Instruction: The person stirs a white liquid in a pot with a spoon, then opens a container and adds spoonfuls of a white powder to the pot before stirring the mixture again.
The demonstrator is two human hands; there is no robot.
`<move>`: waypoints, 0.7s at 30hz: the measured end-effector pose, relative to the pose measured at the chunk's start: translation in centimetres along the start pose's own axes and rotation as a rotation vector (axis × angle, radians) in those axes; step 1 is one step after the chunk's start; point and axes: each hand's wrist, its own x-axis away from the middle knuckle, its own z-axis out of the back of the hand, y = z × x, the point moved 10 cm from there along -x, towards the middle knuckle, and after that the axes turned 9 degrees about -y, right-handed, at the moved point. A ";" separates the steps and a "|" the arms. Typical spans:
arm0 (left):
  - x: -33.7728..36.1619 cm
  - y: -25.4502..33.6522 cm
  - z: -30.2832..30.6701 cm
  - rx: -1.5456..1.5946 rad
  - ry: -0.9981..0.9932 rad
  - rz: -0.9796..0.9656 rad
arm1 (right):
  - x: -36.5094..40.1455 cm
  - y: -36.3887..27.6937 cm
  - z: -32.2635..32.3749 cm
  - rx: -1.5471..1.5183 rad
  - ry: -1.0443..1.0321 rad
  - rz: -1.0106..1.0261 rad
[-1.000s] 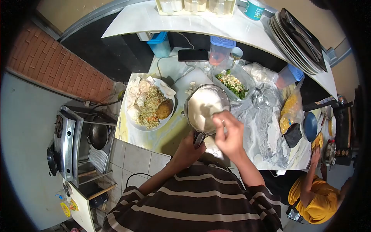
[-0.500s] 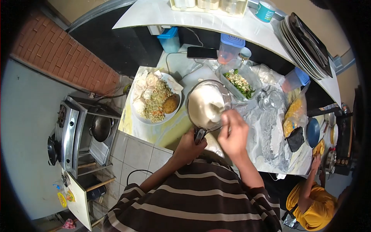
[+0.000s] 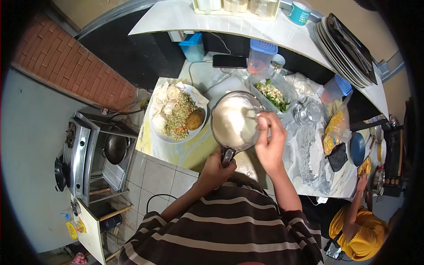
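Right over the near edge of the tabletop (image 3: 190,154), a round pan (image 3: 219,141) is held in front of the striped shirt (image 3: 221,221), its handle (image 3: 228,155) pointing back toward the person. The left hand (image 3: 216,168) has its fingers wrapped around that handle. The right hand (image 3: 271,139) is above the pan's right side, fingers pinching a thin utensil (image 3: 253,115) whose lower end meets the creamy white mixture (image 3: 229,119); what sort of utensil cannot be told. Nor can I tell whether the pan's base touches the tabletop.

Left of the pan is a white plate (image 3: 176,140) with chopped filling (image 3: 179,115), a brown ball (image 3: 194,119) and pale, crumpled pieces (image 3: 165,99). Just beyond the pan on the right, a clear tub (image 3: 290,92) holds chopped greens (image 3: 271,96), with a glass (image 3: 309,114) near it. A phone (image 3: 229,61) lies farther back. Well to the right, past a bag (image 3: 335,132) of yellow food, another person's hand (image 3: 362,182) touches a yellow cloth-like item (image 3: 365,166).
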 end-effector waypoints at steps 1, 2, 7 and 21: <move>0.1 0.1 0.3 -0.002 0.007 0.001 | 0.2 -0.4 -0.1 -0.005 -0.004 0.003; 0.3 -0.3 0.4 0.030 0.004 0.075 | 0.7 -1.0 -0.4 0.096 -0.043 0.016; 0.4 -0.2 0.6 -0.019 0.037 0.098 | 1.4 -1.7 -3.2 0.001 -0.245 0.042; 0.2 -2.3 0.7 0.183 -0.045 0.259 | -1.1 -2.8 -2.8 -0.011 -0.272 0.134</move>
